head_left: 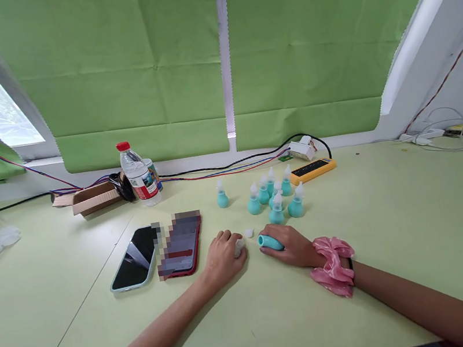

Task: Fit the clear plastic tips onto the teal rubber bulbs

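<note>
My left hand [225, 252] rests on the table with its fingers closed on a small translucent white nozzle piece [238, 247], partly hidden by the fingers. To its right, my right hand [291, 244] is wrapped around a teal rubber bulb [270, 242], lying on its side with its open end facing left. Between the two hands a small translucent cap [249, 233] lies on the table. Beyond my right hand stand several teal bulbs with clear nozzles [296, 205], upright in a cluster. Another such bulb [222, 197] is apart from them, to the left.
Left of my hands lie a red-edged phone [181, 246] and a second phone [135, 262]. Further back are a water bottle [141, 179], an open cardboard box [97, 198] and a yellow power strip [312, 170]. Cables [222, 168] run along the wall.
</note>
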`<action>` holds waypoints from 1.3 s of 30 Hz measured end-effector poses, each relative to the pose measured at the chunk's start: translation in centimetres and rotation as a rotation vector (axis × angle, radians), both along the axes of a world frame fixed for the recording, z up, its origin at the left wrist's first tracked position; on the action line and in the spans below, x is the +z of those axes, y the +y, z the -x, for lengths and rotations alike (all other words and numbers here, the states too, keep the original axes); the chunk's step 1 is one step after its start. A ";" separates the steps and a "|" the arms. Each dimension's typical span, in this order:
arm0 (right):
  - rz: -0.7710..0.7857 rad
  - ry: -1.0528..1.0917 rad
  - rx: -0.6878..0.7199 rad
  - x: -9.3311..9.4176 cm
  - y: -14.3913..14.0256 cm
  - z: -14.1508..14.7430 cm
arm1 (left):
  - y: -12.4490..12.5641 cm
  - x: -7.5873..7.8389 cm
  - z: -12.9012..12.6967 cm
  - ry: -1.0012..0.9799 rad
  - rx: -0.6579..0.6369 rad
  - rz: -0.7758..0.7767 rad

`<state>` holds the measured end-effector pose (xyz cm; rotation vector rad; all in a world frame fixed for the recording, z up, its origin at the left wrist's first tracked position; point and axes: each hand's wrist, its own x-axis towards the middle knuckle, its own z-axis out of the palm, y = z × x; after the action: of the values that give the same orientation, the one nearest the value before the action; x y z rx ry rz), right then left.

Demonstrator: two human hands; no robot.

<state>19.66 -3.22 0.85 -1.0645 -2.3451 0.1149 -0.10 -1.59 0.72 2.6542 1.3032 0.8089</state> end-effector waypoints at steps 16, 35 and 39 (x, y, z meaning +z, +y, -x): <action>0.010 0.100 -0.082 -0.6 -0.5 0.9 | -0.9 2.1 -0.6 -1.045 -0.187 0.986; 0.297 0.413 -0.097 0.3 -1.4 2.1 | -1.3 2.1 -0.9 -0.843 -0.177 0.790; 0.806 0.611 -0.096 1.7 -1.6 2.5 | -1.5 2.6 -0.9 -0.831 -0.199 0.783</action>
<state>17.19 -4.86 2.57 -1.2488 -1.6789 1.2388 0.80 -3.13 3.35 1.5338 0.8468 0.9491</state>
